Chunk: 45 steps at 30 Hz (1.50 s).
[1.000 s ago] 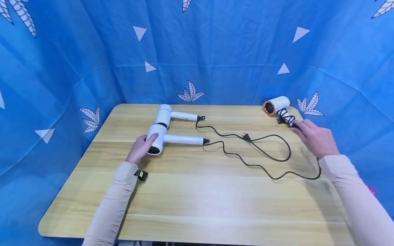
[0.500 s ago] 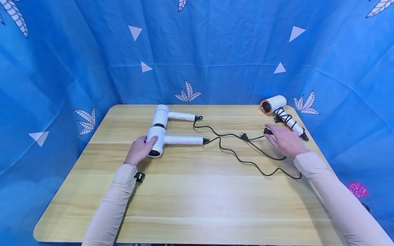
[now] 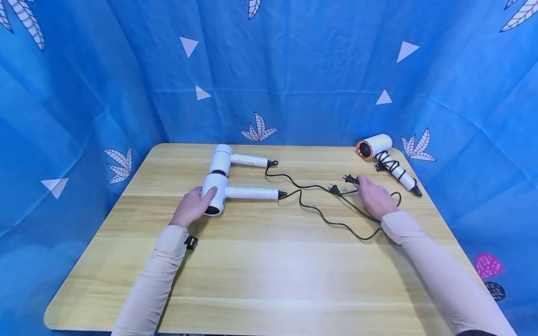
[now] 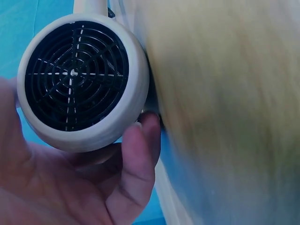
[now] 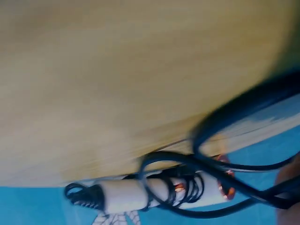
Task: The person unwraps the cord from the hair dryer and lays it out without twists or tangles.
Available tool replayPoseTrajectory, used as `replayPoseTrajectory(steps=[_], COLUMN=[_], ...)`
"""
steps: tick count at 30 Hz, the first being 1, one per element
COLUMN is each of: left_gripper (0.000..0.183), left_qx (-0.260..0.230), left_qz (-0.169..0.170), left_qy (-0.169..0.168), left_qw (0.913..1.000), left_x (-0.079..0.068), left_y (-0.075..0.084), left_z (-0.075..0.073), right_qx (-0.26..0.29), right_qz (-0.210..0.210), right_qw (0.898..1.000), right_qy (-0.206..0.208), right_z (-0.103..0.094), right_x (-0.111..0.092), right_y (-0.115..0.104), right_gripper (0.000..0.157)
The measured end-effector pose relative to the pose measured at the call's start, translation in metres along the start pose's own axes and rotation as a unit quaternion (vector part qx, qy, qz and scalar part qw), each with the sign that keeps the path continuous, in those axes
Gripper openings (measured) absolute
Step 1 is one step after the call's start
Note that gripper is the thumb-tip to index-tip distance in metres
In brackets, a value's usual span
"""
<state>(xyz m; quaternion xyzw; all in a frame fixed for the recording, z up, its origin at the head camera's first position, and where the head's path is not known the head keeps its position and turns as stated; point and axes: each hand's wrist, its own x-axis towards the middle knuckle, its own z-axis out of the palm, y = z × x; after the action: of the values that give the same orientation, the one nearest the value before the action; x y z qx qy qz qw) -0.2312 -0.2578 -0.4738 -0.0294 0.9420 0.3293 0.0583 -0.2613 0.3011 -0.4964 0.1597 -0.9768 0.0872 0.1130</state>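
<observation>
My left hand (image 3: 191, 206) grips the round head of a white hair dryer (image 3: 252, 192), whose handle points right. In the left wrist view its black air grille (image 4: 77, 77) fills much of the frame, with fingers curled round the casing. My right hand (image 3: 374, 198) holds the black plug (image 3: 351, 179) of this dryer's cord (image 3: 328, 222), prongs pointing left. Only an edge of that hand shows in the right wrist view, beside dark cord loops (image 5: 211, 173). Just left of the held plug lies a second plug (image 3: 334, 190) on the table.
Behind the gripped dryer lies a second white hair dryer (image 3: 220, 158), their heads end to end. A third white dryer (image 3: 375, 146) with a copper rim rests at the back right corner, cord wound round its handle. Blue patterned curtain (image 3: 286, 70) surrounds the wooden table (image 3: 269, 280).
My right hand has moved left and toward me from the third dryer's handle, carrying the plug and drawing its cord along. The left hand has stayed on the front dryer.
</observation>
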Motion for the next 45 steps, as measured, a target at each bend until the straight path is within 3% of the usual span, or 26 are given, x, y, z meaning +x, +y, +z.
replayPoseTrajectory(steps=[7,12,21,32,40,45], left_gripper=[0.093,0.091,0.093,0.090,0.090,0.089], left_qx=[0.010,0.011,0.004,0.003,0.005,0.008], left_qz=[0.012,0.017,0.023,0.020,0.012,0.015], left_qy=[-0.003,-0.009,-0.007,0.002,0.012,0.008], left_qw=[0.9999,0.9998,0.9997,0.9998,0.9998,0.9998], left_x=[0.003,0.005,0.014,0.020,0.020,0.020], left_y=[0.001,0.003,0.008,0.010,0.011,0.012], left_z=[0.002,0.003,0.006,0.009,0.009,0.006], right_qx=[-0.004,-0.024,-0.012,-0.038,-0.025,0.022], right_qz=[0.054,0.056,0.073,0.047,0.058,0.080], right_qw=[0.998,0.998,0.997,0.998,0.997,0.995], right_qy=[0.015,-0.005,-0.015,0.014,-0.036,-0.053], right_z=[0.011,0.016,0.019,0.030,0.029,0.013], right_x=[0.016,0.022,0.035,0.053,0.056,0.057], right_y=[-0.003,-0.001,0.006,0.014,0.013,0.010], right_gripper=[0.025,0.026,0.029,0.031,0.039,0.051])
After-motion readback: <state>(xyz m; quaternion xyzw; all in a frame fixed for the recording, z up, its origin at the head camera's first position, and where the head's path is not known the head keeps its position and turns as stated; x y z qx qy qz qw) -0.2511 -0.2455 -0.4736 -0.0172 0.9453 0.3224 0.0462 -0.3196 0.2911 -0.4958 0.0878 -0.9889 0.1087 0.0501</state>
